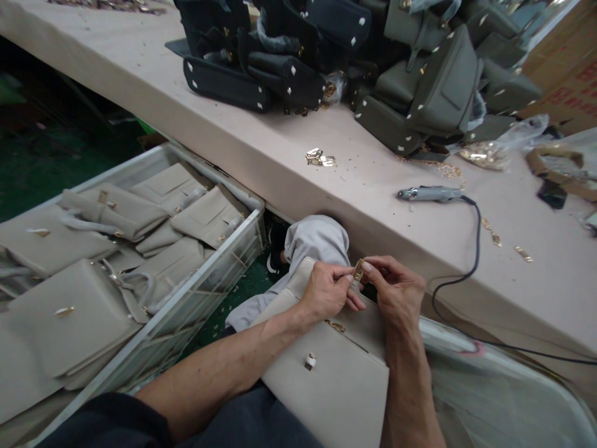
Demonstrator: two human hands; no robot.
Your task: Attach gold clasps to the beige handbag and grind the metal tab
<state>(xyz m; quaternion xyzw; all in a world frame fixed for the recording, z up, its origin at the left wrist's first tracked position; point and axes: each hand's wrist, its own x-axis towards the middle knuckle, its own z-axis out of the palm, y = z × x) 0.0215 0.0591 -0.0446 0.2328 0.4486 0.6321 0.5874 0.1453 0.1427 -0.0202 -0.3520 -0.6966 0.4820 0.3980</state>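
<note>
A beige handbag (336,379) lies across my lap, with a small metal clasp piece (310,361) on its panel and another gold fitting (334,325) near the fold. Over its far part, my left hand (329,289) and my right hand (394,286) meet with fingers pinched. Between them is a small gold metal plate (358,270), gripped by the thumb and fingertips of both hands. Its finer details are too small to make out. A few loose gold plates (319,158) lie on the bench ahead.
A white plastic crate (209,274) full of beige handbags (79,317) stands at left. Black bags (228,84) and olive bags (433,93) are piled on the bench (261,155). An electric screwdriver (429,194) lies at right, its cord (478,249) hanging over the edge. Another container (504,392) stands lower right.
</note>
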